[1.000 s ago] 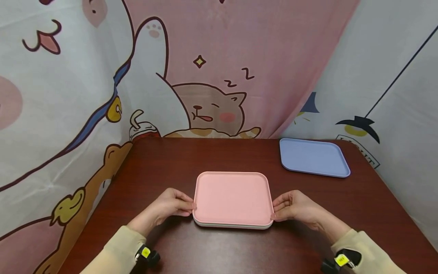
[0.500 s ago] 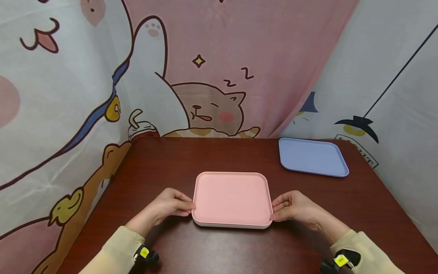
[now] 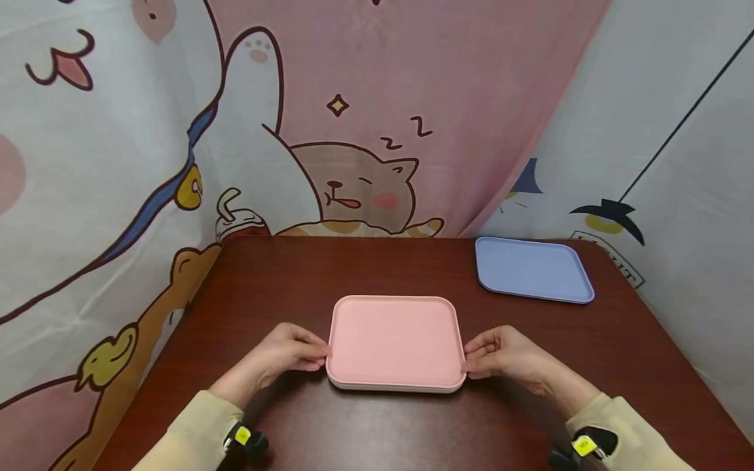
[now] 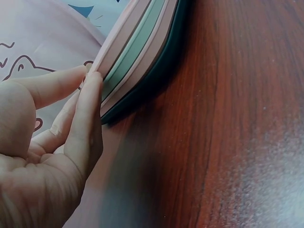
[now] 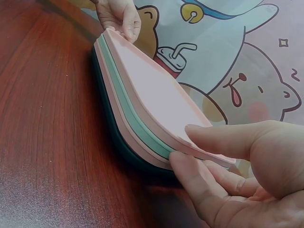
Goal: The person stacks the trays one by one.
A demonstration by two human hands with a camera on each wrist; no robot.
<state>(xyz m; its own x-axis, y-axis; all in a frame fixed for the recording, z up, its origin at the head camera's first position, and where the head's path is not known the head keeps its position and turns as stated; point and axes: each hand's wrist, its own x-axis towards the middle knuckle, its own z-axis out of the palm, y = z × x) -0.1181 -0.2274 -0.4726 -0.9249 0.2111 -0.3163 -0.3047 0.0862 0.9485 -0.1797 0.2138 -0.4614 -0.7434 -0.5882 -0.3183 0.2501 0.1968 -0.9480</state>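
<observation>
A pink tray (image 3: 396, 341) tops a stack of rounded rectangular trays at the middle of the table. Below it, the right wrist view shows a mint green tray (image 5: 127, 114), another pink tray (image 5: 114, 102) and a dark green tray (image 5: 102, 95) at the bottom. My left hand (image 3: 285, 350) pinches the top pink tray's left edge between thumb and fingers. At the opposite edge, my right hand (image 3: 506, 356) pinches the same tray, its thumb on the rim and a fingertip beneath. The top tray still lies on, or very close to, those below.
A light blue tray (image 3: 533, 269) lies at the far right of the dark red-brown wooden table (image 3: 277, 275). Behind the table and along its sides hangs a cartoon-printed cloth (image 3: 459, 98). Each sleeve carries a strapped wrist camera.
The whole head view has shifted slightly, so everything sits a little further left in it. Both hands keep their hold, and the trays have not visibly moved on the table.
</observation>
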